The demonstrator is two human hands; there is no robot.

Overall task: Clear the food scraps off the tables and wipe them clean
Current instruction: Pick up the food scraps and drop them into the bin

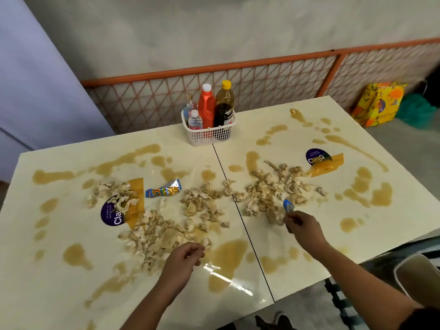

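Two pale tables stood pushed together, the left table (59, 270) filling the lower left of the frame and the right table (392, 222) reaching to the right edge, with a dark seam between them. Pale, crumpled food scraps (154, 234) lay in a broad band across the middle of both tops, thickest at lower centre on the left table and just right of the seam on the other. Brown puddles (228, 258) were spread over both surfaces.

The right hand (303, 228), at centre right, pinched a small blue wrapper (288, 206) between thumb and fingers at the near edge of the right-hand pile. The left hand (183, 258), at lower centre, hovered by the near edge of the left-hand pile with its fingers curled in toward the thumb. Whether it held a scrap could not be told.

A crumpled snack packet (164, 188) lay among the scraps on the left table. A round purple sticker (113, 215) sat partly under scraps at centre left, and a second sticker (316, 156) lay on the right table.

At upper centre a white basket (209, 135) straddled the seam at the far edge, holding a red bottle (206, 108), a dark bottle (223, 106) and a water bottle (195, 120). Behind ran an orange railing (238, 65). A yellow bag (378, 103) stood on the floor at upper right.
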